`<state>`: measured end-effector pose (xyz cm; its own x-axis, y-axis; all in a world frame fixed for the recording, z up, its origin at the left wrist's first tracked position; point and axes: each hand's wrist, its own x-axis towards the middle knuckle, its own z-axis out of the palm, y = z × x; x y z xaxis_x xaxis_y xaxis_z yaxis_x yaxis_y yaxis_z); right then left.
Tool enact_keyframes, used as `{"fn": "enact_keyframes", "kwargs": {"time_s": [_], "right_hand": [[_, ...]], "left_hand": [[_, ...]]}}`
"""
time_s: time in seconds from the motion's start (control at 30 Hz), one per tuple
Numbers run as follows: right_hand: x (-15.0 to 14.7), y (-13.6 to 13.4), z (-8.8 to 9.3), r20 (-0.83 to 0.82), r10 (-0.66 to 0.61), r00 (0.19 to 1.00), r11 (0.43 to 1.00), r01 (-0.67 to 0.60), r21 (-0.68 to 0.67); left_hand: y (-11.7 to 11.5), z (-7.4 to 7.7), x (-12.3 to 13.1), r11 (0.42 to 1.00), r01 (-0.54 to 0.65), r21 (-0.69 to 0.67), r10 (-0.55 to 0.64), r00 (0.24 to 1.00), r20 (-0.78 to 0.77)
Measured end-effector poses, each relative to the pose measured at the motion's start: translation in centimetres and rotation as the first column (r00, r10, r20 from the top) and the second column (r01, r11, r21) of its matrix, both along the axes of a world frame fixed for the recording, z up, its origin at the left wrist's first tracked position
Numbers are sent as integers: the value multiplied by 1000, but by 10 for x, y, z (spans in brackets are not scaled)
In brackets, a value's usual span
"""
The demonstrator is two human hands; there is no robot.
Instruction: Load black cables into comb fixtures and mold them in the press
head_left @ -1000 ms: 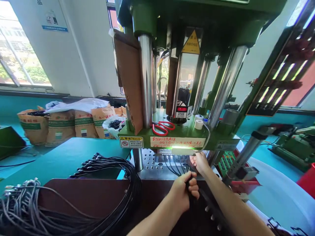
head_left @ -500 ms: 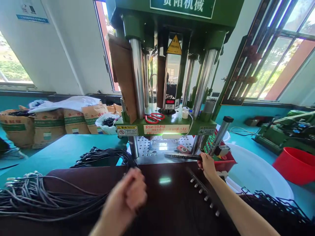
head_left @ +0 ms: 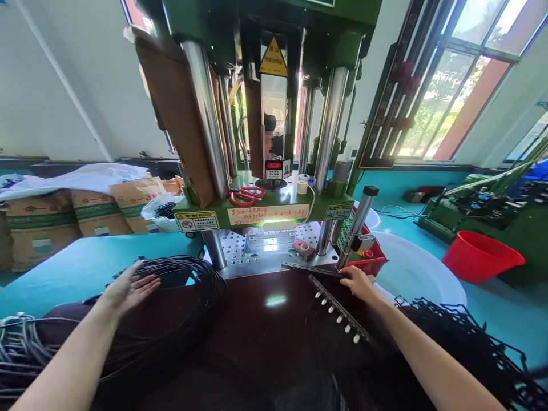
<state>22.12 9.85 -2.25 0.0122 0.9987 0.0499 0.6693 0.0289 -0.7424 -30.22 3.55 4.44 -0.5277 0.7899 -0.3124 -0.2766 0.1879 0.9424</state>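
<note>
My left hand (head_left: 131, 290) is open, palm turned up and fingers stretched, beside a coiled bundle of black cables (head_left: 188, 268) on the dark tabletop. My right hand (head_left: 359, 283) pinches the right end of a narrow dark bar (head_left: 310, 268), which lies along the table's back edge in front of the press. A second dark bar (head_left: 342, 311) with several pale connector ends along its side rests slantwise on the table, just below that hand. Grey cables (head_left: 25, 348) spread over the table's left corner.
A green press (head_left: 274, 211) stands behind the table, red-handled scissors (head_left: 247, 196) on its ledge. A reddish block (head_left: 303, 249) sits on its perforated plate. Black bent pieces (head_left: 466, 342) pile up at right, near a white round tub (head_left: 422, 279) and a red bucket (head_left: 483, 262).
My left hand has swung left from the table's middle to the black cables and opened. My right hand has lowered its bar toward the table. The view has shifted rightward.
</note>
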Motion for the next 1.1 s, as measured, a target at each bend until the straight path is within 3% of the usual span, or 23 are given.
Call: {"fn": "enact_keyframes", "kwargs": {"time_s": [0.07,0.17,0.2,0.27,0.3,0.33,0.43,0.47,0.53,0.57,0.63,0.7,0.83,0.97,1.03,1.1], "right_hand": [[5,-11,12,79,44,996,998,-47,41],[11,-45,36,237,255,938,967,-248,-59],[12,-59,42,326,385,864,922,-343,-179],[12,-86,51,454,551,700,830,-405,-383],[11,-96,53,502,588,634,806,-403,-434],[10,-104,54,542,591,598,805,-395,-442],[5,-105,56,645,498,579,867,-332,-372],[4,-99,58,672,451,588,892,-295,-342],[0,-81,64,707,351,614,936,-219,-275],[-3,-70,68,712,314,628,949,-197,-245],[-11,-48,75,708,259,657,966,-177,-189],[-23,-27,81,690,218,690,976,-176,-132],[-52,13,85,614,209,761,972,-233,-43],[-83,59,84,509,273,816,949,-316,-2],[-99,83,82,444,311,840,940,-341,-14],[-113,105,80,366,319,874,942,-336,-19]], "left_hand": [[-6,-5,3,988,84,-130,-81,996,27],[-19,4,15,973,203,-113,-215,970,-111],[-25,9,25,962,255,-92,-267,951,-153],[-39,18,52,907,417,-68,-421,880,-218],[-47,20,70,850,523,-61,-520,817,-250],[-54,21,90,754,651,-85,-645,710,-283],[-70,9,150,380,903,-198,-909,325,-262],[-72,1,168,300,931,-209,-939,250,-235],[-73,-16,198,202,958,-201,-970,167,-179],[-72,-24,210,182,965,-189,-976,155,-151],[-68,-38,230,192,970,-148,-980,181,-85],[-61,-47,244,265,962,-68,-964,267,20],[-42,-57,261,506,855,112,-831,448,328],[-12,-68,268,711,691,129,-657,588,472],[2,-72,268,720,683,127,-641,582,501],[15,-74,268,637,753,163,-706,486,515]]}}
